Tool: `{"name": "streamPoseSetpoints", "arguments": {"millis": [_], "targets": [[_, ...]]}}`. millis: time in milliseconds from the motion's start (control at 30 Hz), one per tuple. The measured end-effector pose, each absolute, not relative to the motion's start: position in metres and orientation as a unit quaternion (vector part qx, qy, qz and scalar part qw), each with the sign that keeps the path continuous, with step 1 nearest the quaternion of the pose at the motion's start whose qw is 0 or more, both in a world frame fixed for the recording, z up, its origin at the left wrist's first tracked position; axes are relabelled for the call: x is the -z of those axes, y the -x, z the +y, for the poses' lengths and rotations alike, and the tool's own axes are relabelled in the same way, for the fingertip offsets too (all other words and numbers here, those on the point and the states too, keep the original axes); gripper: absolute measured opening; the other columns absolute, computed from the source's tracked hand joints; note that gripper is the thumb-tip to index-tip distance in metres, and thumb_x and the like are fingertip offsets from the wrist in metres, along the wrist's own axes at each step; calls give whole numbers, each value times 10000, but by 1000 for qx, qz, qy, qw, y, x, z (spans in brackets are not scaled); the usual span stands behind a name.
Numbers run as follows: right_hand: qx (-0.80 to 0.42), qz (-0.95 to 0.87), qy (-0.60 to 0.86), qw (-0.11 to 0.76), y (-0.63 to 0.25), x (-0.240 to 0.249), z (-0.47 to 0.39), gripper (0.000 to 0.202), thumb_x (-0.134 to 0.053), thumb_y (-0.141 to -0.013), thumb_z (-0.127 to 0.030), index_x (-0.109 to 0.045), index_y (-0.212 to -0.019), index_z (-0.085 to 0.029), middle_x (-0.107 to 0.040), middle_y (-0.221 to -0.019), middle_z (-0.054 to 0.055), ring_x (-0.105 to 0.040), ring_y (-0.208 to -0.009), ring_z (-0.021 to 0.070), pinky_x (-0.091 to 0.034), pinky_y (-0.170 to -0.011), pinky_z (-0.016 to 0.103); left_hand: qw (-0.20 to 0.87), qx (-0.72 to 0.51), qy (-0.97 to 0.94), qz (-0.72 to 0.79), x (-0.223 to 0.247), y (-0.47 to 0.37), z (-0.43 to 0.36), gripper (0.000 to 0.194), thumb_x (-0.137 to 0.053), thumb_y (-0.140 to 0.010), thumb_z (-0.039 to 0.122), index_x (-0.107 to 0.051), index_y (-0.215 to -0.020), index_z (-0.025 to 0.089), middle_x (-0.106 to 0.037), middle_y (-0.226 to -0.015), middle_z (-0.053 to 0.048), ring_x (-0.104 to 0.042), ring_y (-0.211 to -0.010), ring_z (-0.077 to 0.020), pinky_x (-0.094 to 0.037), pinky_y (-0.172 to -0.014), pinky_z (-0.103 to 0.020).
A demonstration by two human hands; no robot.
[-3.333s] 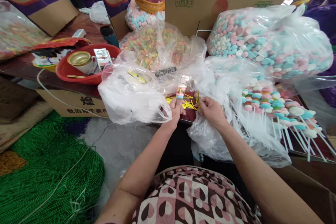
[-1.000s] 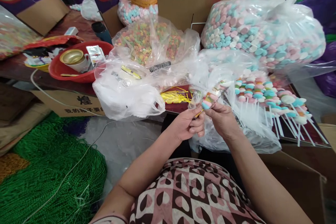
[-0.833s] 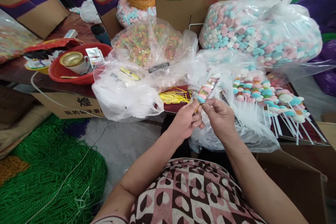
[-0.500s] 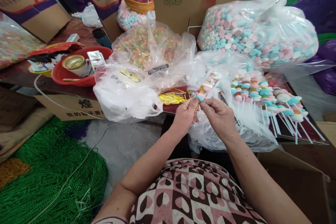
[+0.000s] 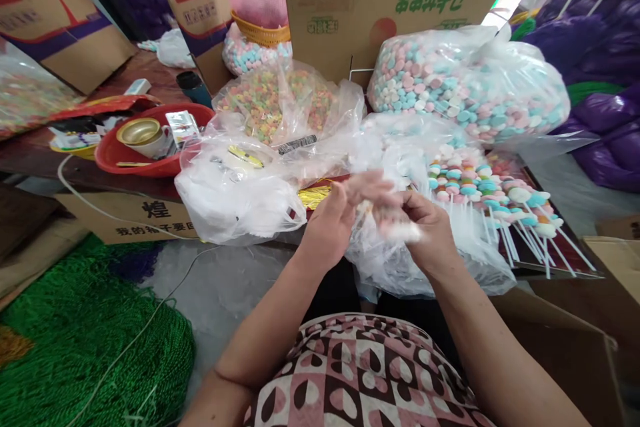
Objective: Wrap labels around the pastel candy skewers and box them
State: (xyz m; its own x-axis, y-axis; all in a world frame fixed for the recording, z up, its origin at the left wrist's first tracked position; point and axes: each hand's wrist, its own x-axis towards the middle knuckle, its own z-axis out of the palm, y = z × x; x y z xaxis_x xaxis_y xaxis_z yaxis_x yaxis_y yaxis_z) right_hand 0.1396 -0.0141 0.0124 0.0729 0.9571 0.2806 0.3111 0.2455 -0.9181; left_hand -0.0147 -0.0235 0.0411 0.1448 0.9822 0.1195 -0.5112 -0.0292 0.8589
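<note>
Between my hands is a wrapped marshmallow skewer [image 5: 400,231], smeared into a pale pink and white streak by motion. My right hand [image 5: 433,230] is closed, pinching it near one end with thumb and fingertips. My left hand [image 5: 334,223] reaches in from the other side, its fingers blurred, so its grip does not show. Yellow twist ties [image 5: 315,196] lie just beyond the left hand. Beneath both hands spreads a heap of clear plastic wrappers [image 5: 373,267]. Finished-looking marshmallow skewers [image 5: 465,180] with white sticks lie to the right.
A big bag of pastel marshmallows [image 5: 465,87] stands behind, beside a bag of gummy candy [image 5: 280,97]. White plastic bags [image 5: 235,207] and a red basin [image 5: 113,153] are to the left. Cardboard boxes [image 5: 340,7] rise at the back. Green cord [image 5: 115,327] piles on the floor.
The wrapped skewer, upright and sharp before, is now lower and blurred between my hands. The fingers of my left hand have moved fast. The view has shifted slightly.
</note>
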Motion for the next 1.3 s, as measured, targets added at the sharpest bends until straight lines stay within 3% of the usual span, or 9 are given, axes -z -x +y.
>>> {"name": "streamPoseSetpoints", "arguments": {"millis": [167, 400, 533, 700, 800, 867, 933, 1133, 1300], "targets": [[-266, -612, 523, 530, -146, -34, -14, 78, -625, -804, -275, -657, -744, -237, -660, -714, 8, -567, -641, 161, -451, -616, 301, 557, -478, -605, 310, -37, 22, -34, 548, -535, -839, 680, -701, -621, 205, -665, -671, -75, -624, -827, -223, -457, -885, -367], [-224, -715, 482, 453, -136, -39, -39, 145, -559, -818, -196, -643, -707, -236, -643, -665, -5, -584, -623, 155, -451, -607, 290, 685, -521, -422, 286, -27, 20, -14, 783, -285, -813, 841, -687, -711, 177, -479, -520, -19, -381, -466, -115, -370, -496, -278], [-194, -705, 503, 461, -139, -32, -36, 141, -562, -813, -184, -647, -711, -232, -651, -667, -7, -589, -625, 147, -449, -598, 270, 682, -414, -488, 354, -28, 30, -19, 768, -371, -786, 843, -677, -605, 162, -302, -386, 28, -288, -389, -93, -269, -438, -270], [-140, -705, 498, 485, -139, -36, -37, 136, -573, -826, -186, -662, -728, -219, -642, -661, -6, -565, -603, 135, -431, -585, 257, 604, -356, -569, 431, -17, 20, -25, 725, -420, -846, 751, -456, -415, 168, -374, -378, 9, -356, -425, -75, -285, -482, -246], [-211, -701, 495, 469, -141, -28, -42, 121, -589, -836, -207, -674, -750, -207, -641, -668, -4, -565, -618, 138, -435, -600, 260, 664, -423, -505, 355, -13, 15, -22, 545, -507, -893, 598, -538, -569, 161, -379, -435, 50, -362, -448, -67, -317, -500, -217], [-278, -690, 492, 453, -146, -19, -46, 125, -602, -837, -228, -672, -734, -209, -635, -662, -5, -562, -622, 142, -445, -619, 268, 702, -443, -467, 304, -11, 15, -21, 288, -629, -854, 456, -628, -790, 175, -414, -511, 79, -320, -440, -51, -290, -471, -198], [-359, -662, 483, 447, -155, -9, -50, 125, -638, -832, -279, -682, -734, -215, -646, -679, 0, -580, -652, 154, -467, -654, 282, 708, -422, -492, 281, -11, 16, -23, 195, -704, -790, 334, -663, -906, 183, -494, -597, 76, -332, -456, -38, -282, -465, -188], [-598, -486, 454, 448, -193, 7, -74, 243, -764, -767, -437, -683, -690, -221, -715, -1160, 70, -642, -1102, 272, -497, -924, 386, 527, -253, -789, 189, -7, -3, -36, 213, -576, -851, 169, -754, -969, 169, -721, -817, -11, -604, -727, -108, -445, -739, -244], [-567, -441, 527, 454, -219, 27, -105, 250, -779, -750, -462, -700, -732, -225, -753, -963, 78, -662, -1077, 295, -506, -945, 419, 269, -148, -937, 164, 12, -46, -56, 339, -512, -860, 98, -751, -1033, 264, -745, -882, 2, -645, -896, -142, -408, -879, -313]]}}
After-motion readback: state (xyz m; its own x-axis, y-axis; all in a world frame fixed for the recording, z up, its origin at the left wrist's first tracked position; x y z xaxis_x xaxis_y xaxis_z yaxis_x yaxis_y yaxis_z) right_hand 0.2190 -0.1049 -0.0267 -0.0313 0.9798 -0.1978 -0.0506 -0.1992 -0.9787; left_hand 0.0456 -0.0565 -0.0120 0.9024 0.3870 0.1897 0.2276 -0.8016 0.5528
